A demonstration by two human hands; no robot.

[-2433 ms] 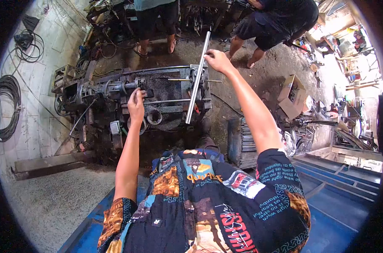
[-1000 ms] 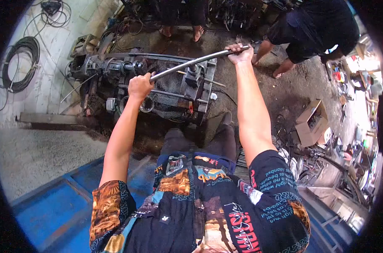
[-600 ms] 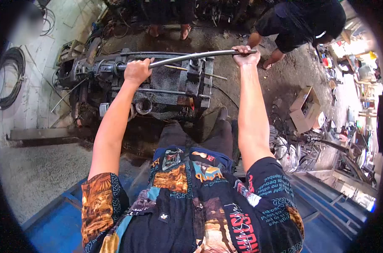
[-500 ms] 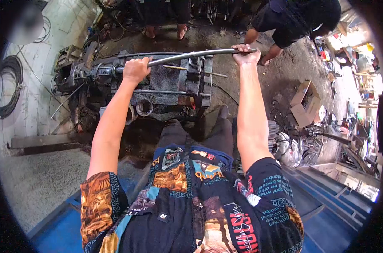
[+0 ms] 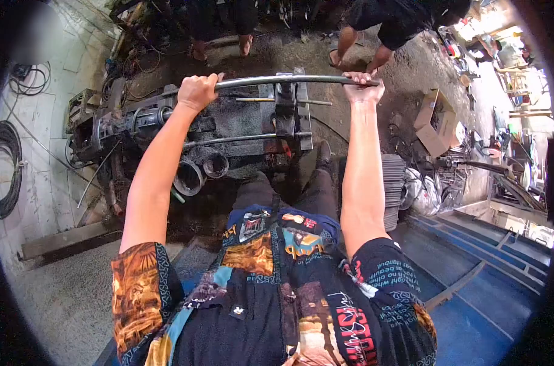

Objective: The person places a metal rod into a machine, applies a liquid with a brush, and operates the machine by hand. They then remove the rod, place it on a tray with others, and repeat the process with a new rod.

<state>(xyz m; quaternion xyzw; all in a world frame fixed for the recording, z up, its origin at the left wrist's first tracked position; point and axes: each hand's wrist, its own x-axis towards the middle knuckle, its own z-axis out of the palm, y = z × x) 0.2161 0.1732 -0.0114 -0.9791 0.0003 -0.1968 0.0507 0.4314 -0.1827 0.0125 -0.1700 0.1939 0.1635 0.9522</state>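
Observation:
A long grey metal rod [image 5: 259, 81] spans the space in front of me, bowed slightly in this wide view. My left hand [image 5: 198, 91] is closed around its left end. Near the right end, my right hand [image 5: 362, 88] grips it with the fingers over the top. Below and behind the rod stands a dark, greasy machine [image 5: 228, 125] with a round cylinder [image 5: 148, 118] at its left. The rod passes over the machine's upright block [image 5: 285, 113]. A thinner bar [image 5: 228, 140] runs along the machine's near side.
Two round metal rings [image 5: 189, 178] lie at the machine's near side. A cardboard box [image 5: 436, 125] stands on the floor at right, beside a stack of metal rods [image 5: 387, 183]. Other people's legs [image 5: 345, 44] show at the back. Coiled black hose [image 5: 7, 165] hangs at left.
My left hand has risen in view, away from the cylinder, bringing the rod closer to level. My right hand has shifted slightly right and down. The camera view has also moved a little.

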